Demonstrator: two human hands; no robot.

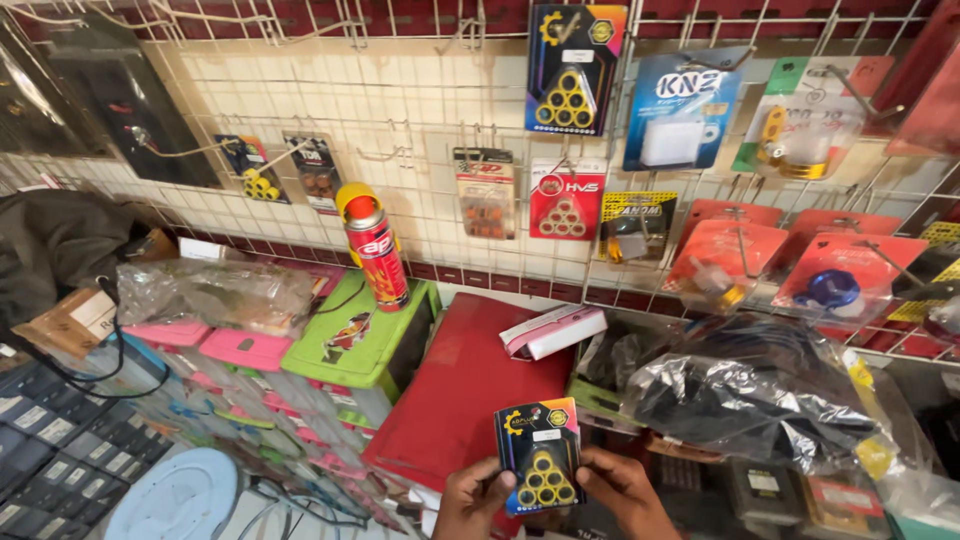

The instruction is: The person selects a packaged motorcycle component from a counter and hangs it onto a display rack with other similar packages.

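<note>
a white wire grid wall (420,110) hung with carded parts packs stands behind a cluttered surface carrying a red box (460,390), a green-lidded box (360,345) with a red and yellow spray can (377,250) upright on it, and crinkled plastic bags (760,400). low in the middle of the view, the left hand (472,500) and right hand (625,495) hold a small dark blister pack (540,455) of yellow rollers between them, just in front of the red box. the fingers of each hand are closed narrowly on the pack's side edges, thumbs lying on its front.
</note>
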